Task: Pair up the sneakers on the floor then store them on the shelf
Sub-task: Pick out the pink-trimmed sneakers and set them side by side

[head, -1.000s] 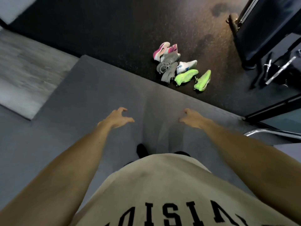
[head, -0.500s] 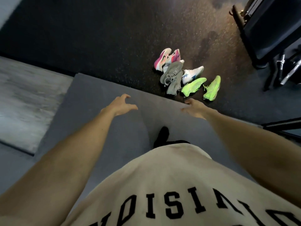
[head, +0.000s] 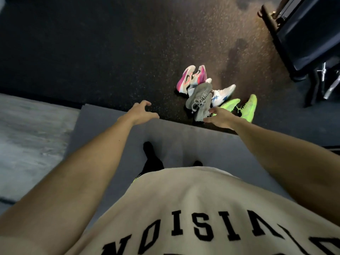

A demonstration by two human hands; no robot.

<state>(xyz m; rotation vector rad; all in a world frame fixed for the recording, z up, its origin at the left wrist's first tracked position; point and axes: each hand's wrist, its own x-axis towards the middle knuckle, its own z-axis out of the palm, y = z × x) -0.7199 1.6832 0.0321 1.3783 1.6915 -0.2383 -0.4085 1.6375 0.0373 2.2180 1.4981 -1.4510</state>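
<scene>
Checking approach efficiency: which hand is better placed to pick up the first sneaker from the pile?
The right hand, probably. It hovers open at the near edge of the sneaker pile, overlapping the grey sneakers in view. The left hand, also open, is off to the pile's left over bare floor.

Dim, wide-angle bent edges, warm light patch on the dark floor [head: 211,34], soft blur.

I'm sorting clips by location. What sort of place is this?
Probably a gym. The speckled rubber floor, a grey mat and what looks like a barbell beside dark equipment suggest it. A pile of sneakers lies on the floor.
</scene>
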